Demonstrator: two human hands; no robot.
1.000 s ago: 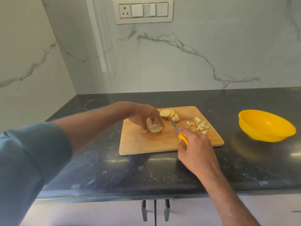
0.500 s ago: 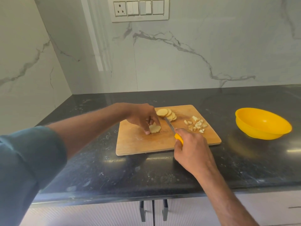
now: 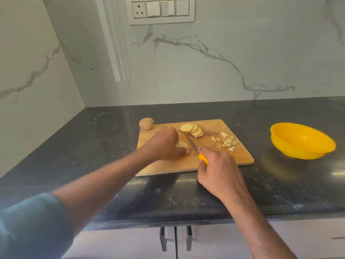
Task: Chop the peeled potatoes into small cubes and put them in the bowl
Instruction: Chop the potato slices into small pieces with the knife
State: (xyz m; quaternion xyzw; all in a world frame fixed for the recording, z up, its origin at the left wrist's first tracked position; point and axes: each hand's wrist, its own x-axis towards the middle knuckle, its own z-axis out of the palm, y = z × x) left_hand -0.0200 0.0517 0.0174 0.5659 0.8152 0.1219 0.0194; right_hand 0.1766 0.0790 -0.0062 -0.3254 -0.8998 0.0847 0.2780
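No brand, label or readable writing is seen on any item. A switch plate (image 3: 162, 10) is fixed to the marble wall (image 3: 224, 62), with one socket and three rocker panels.

The left hand (image 3: 165, 144) is reached forward over the wooden cutting board (image 3: 186, 163), palm down, with its fingers curled over a pale potato piece (image 3: 182, 144) that is pressed against the board; a blue-green sleeve (image 3: 33, 227) is pushed up on that arm. The right hand (image 3: 217, 171) is wrapped around the yellow handle of a knife (image 3: 197, 151), so the handle is gripped in a closed fist. The blade is pointed away from the person and angled to the left, its tip lying just right of the held piece; whether the edge is touching the potato cannot be told.

One board is laid on the dark tabletop (image 3: 93, 146). On its far part a fanned stack of round potato slices (image 3: 192, 129) is seen, about five, though the exact count cannot be told. To their right a loose heap of small potato cubes (image 3: 225, 143) is lying on the board, more than a dozen. One whole potato (image 3: 146, 123) is resting at the board's far left corner, touching its edge. One yellow bowl (image 3: 302, 141) is set on the tabletop well to the right of the board, apart from it. Two dark cabinet handles (image 3: 175, 238) are visible below the tabletop's front edge.
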